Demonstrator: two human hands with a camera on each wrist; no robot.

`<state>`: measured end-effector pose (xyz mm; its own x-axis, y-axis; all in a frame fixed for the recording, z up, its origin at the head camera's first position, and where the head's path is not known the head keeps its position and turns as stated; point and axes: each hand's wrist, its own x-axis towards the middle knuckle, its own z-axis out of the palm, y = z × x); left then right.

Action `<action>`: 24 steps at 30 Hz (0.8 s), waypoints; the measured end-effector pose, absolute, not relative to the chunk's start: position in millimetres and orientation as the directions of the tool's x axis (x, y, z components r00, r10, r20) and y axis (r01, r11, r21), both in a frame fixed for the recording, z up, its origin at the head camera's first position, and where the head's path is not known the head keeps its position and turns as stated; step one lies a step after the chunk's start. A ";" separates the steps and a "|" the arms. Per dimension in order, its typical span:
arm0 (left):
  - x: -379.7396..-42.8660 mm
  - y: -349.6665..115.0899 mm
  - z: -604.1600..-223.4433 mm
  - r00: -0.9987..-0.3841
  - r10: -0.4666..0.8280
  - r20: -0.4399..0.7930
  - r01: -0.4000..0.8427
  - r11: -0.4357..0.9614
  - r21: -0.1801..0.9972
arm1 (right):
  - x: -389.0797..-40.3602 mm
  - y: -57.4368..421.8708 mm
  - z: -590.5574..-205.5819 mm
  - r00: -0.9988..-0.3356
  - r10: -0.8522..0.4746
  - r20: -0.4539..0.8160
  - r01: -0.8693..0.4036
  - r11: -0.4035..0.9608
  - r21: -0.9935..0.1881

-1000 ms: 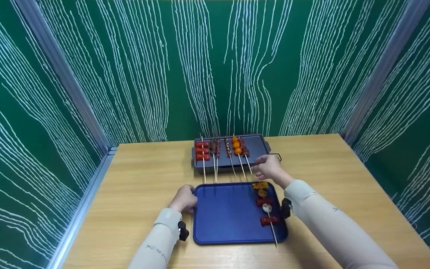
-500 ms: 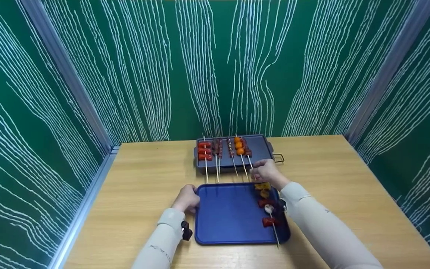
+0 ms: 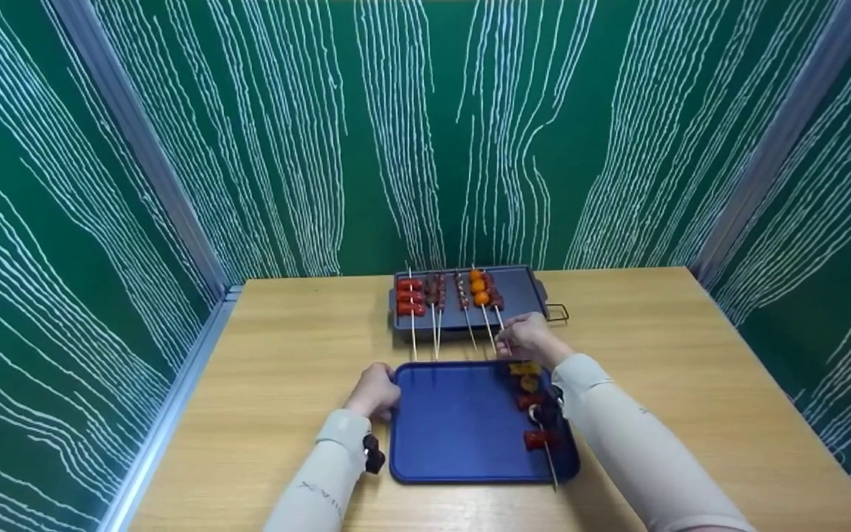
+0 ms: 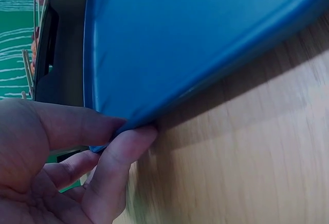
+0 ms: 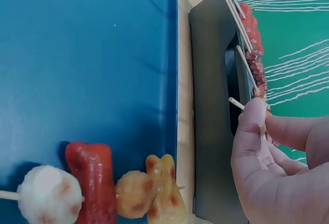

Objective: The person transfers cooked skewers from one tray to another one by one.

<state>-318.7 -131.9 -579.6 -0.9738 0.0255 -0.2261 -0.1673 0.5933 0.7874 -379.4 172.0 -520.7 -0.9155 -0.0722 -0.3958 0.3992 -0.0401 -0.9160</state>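
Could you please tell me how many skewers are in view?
7: one mixed skewer on the blue tray; six on the grill, left to right: sausage skewer, two meat skewers, speckled skewer, orange-ball skewer, and another meat skewer.

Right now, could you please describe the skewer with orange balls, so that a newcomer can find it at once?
On the wooden table, find the dark grill, beyond the blue tray. Near the middle of the grill lies the orange-ball skewer, its stick pointing toward the tray. Three round orange balls set it apart; the skewers beside it carry smaller pieces.
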 end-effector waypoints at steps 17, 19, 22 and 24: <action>-320.3 -132.8 -578.5 -0.971 0.048 -0.232 -0.159 0.596 0.787 | -386.4 170.4 -517.9 -0.873 -0.149 -0.464 0.460 0.061 -0.886; -320.1 -132.6 -578.4 -0.972 0.048 -0.229 -0.155 0.598 0.786 | -386.1 170.5 -518.2 -0.873 -0.152 -0.463 0.461 0.052 -0.886; -320.1 -132.3 -578.7 -0.972 0.045 -0.229 -0.157 0.600 0.784 | -386.1 170.3 -518.9 -0.874 -0.157 -0.460 0.460 0.036 -0.887; -320.4 -132.4 -579.2 -0.972 0.042 -0.230 -0.160 0.601 0.783 | -386.2 169.8 -519.3 -0.874 -0.162 -0.459 0.461 0.024 -0.887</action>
